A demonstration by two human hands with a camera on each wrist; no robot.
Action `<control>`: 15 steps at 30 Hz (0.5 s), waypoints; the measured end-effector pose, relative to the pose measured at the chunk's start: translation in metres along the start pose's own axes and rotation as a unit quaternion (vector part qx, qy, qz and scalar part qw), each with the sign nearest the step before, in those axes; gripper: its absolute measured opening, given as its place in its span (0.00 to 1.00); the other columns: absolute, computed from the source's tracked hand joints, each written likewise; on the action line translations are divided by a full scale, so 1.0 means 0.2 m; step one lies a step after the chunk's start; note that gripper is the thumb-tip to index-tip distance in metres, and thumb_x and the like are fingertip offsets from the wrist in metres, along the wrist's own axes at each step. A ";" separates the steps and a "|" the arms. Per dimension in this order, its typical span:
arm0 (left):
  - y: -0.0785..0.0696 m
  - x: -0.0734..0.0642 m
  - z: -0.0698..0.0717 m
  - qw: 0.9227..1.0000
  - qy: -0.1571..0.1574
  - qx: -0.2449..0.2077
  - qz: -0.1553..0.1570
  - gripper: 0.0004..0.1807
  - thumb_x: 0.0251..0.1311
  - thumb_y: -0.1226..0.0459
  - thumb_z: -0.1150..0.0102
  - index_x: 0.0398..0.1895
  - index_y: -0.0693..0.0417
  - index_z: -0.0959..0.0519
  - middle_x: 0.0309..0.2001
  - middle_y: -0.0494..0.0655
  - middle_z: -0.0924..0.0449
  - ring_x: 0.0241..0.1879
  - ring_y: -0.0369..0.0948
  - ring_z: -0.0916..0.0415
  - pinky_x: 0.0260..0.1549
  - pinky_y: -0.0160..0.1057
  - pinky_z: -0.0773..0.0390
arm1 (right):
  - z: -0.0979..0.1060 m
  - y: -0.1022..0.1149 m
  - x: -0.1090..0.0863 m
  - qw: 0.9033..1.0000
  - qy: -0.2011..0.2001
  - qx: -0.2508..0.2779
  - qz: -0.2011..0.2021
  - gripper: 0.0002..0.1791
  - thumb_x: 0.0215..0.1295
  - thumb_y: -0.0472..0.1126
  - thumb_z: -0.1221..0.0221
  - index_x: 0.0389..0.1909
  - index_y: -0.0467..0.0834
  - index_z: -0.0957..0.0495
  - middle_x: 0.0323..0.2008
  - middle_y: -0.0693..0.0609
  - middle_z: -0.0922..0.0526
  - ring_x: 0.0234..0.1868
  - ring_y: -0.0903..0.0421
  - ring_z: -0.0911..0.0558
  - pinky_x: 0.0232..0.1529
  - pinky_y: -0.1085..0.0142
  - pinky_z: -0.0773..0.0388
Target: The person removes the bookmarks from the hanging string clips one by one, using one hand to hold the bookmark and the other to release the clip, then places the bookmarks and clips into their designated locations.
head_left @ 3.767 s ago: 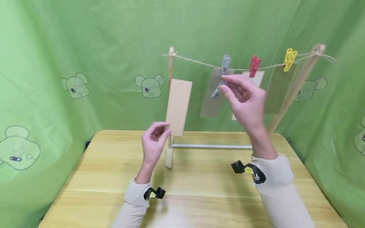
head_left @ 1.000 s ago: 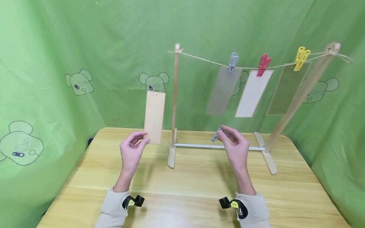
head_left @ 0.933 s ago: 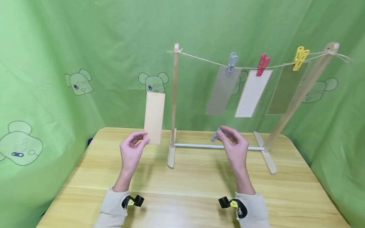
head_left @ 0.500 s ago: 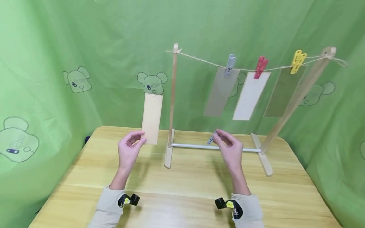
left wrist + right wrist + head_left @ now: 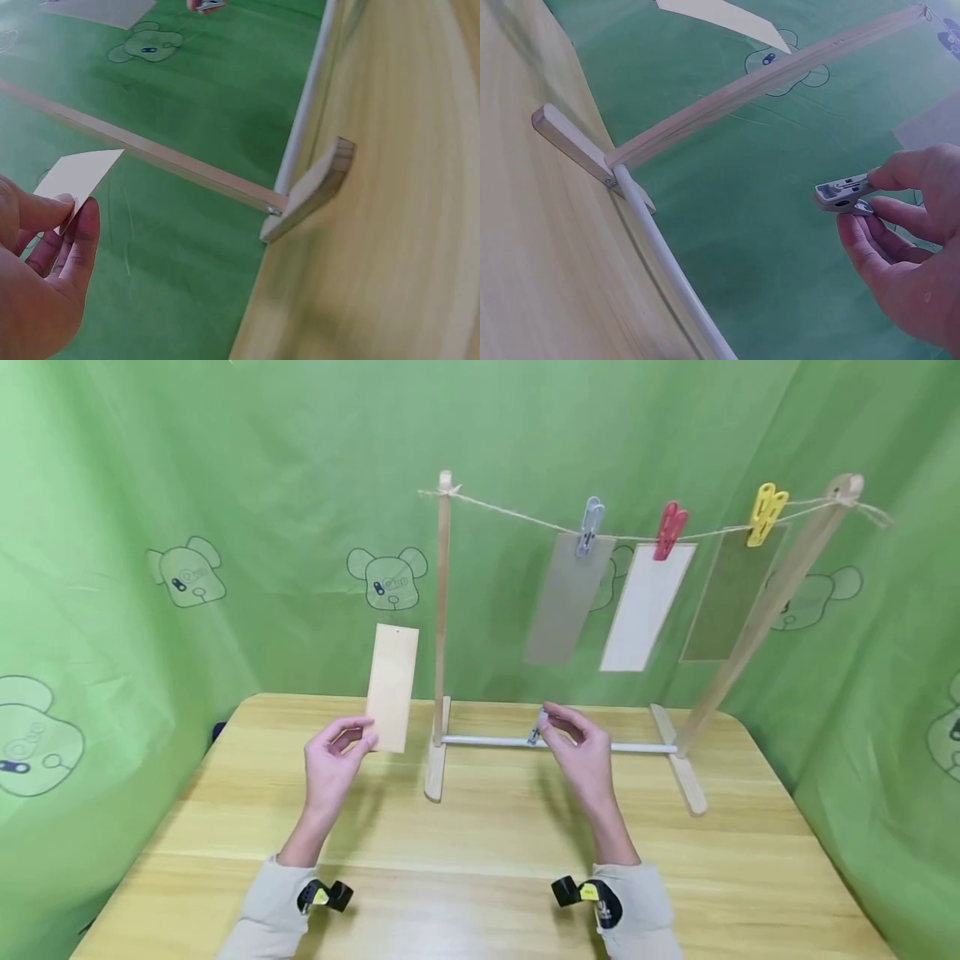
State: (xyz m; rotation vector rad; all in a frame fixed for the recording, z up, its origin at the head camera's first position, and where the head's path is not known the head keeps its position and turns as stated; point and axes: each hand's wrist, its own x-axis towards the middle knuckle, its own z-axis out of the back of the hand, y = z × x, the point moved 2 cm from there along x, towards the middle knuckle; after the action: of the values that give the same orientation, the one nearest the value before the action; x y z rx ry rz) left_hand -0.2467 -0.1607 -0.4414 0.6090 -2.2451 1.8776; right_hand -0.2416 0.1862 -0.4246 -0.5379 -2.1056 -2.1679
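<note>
My left hand [image 5: 332, 768] pinches a cream, bookmark-like card [image 5: 393, 681] by its lower left edge, thumb in front. The card stands nearly upright left of the rack's left post, a small hole near its top. My right hand [image 5: 581, 752] pinches a grey-blue clothespin [image 5: 844, 189] between thumb and fingers, below the hanging cards. On the string [image 5: 510, 512] hang a grey card [image 5: 570, 602] under a grey-blue clothespin [image 5: 590, 527], a white card [image 5: 648, 607] under a red clothespin [image 5: 670, 531], and a see-through, greenish-looking card [image 5: 731, 597] under a yellow clothespin [image 5: 767, 515].
The rack has a left wooden post [image 5: 442, 610], a slanted right post [image 5: 780, 593], and a white rod [image 5: 487, 740] joining their feet. It stands on a light wood table [image 5: 450, 852]. A green curtain [image 5: 300, 460] with printed bear heads surrounds the table.
Over the whole span my right hand has come down from the string with its clothespin, and my left hand has carried the card leftward, past the left post. Lately both hands have shifted only slightly.
</note>
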 end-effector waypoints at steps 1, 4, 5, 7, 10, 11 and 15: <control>0.01 0.00 0.01 1.000 -0.001 0.000 0.002 0.14 0.54 0.88 0.38 0.46 0.80 0.21 0.47 0.63 0.19 0.40 0.40 0.15 0.44 0.39 0.12 | 0.00 0.00 0.00 1.000 0.001 -0.002 0.000 0.18 0.66 0.30 0.34 0.56 0.30 0.20 0.55 0.37 0.18 0.53 0.49 0.17 0.58 0.69 0.19; 0.02 -0.01 0.02 1.000 -0.006 0.005 0.011 0.15 0.54 0.87 0.38 0.46 0.80 0.21 0.47 0.61 0.18 0.40 0.39 0.15 0.44 0.38 0.12 | -0.01 -0.01 0.00 1.000 -0.001 -0.003 -0.001 0.18 0.65 0.30 0.33 0.56 0.30 0.19 0.53 0.36 0.17 0.52 0.48 0.17 0.57 0.69 0.18; 0.02 -0.01 0.03 1.000 -0.007 0.007 0.013 0.15 0.54 0.87 0.38 0.47 0.80 0.21 0.47 0.61 0.18 0.40 0.39 0.15 0.44 0.38 0.12 | -0.01 -0.02 0.01 1.000 -0.002 -0.003 -0.002 0.18 0.65 0.30 0.33 0.55 0.30 0.19 0.53 0.36 0.17 0.51 0.49 0.17 0.56 0.69 0.18; 0.03 -0.01 0.04 1.000 -0.007 0.014 0.019 0.15 0.54 0.86 0.37 0.47 0.80 0.21 0.47 0.61 0.18 0.40 0.39 0.15 0.44 0.38 0.12 | -0.02 -0.03 0.01 1.000 -0.004 -0.005 -0.005 0.19 0.64 0.30 0.32 0.55 0.30 0.19 0.52 0.36 0.17 0.51 0.50 0.17 0.56 0.69 0.17; 0.05 -0.03 0.04 0.999 -0.003 0.028 0.025 0.15 0.55 0.86 0.36 0.47 0.77 0.20 0.48 0.62 0.18 0.40 0.39 0.15 0.44 0.37 0.12 | -0.04 -0.04 0.00 1.000 -0.004 -0.009 -0.011 0.19 0.63 0.32 0.31 0.54 0.32 0.18 0.51 0.37 0.16 0.49 0.53 0.16 0.54 0.69 0.17; 0.05 -0.03 0.04 0.999 -0.002 0.033 0.027 0.15 0.55 0.85 0.36 0.47 0.77 0.20 0.49 0.63 0.19 0.41 0.39 0.15 0.44 0.37 0.12 | -0.04 -0.05 0.00 1.000 -0.004 -0.010 -0.013 0.19 0.63 0.32 0.30 0.54 0.32 0.18 0.51 0.37 0.16 0.49 0.54 0.16 0.54 0.69 0.16; 0.07 -0.04 0.05 0.998 0.003 0.049 0.034 0.14 0.56 0.84 0.36 0.47 0.75 0.19 0.50 0.66 0.19 0.41 0.39 0.16 0.44 0.36 0.13 | -0.06 -0.05 -0.01 1.000 -0.005 -0.016 -0.017 0.18 0.62 0.32 0.29 0.52 0.34 0.16 0.49 0.38 0.15 0.47 0.54 0.16 0.51 0.69 0.15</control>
State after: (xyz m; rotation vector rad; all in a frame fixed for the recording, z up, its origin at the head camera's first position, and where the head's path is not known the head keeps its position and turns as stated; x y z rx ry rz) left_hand -0.2426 -0.1668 -0.4591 0.5467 -2.2083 2.0304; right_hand -0.2455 0.1739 -0.4351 -0.5204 -2.1036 -2.2250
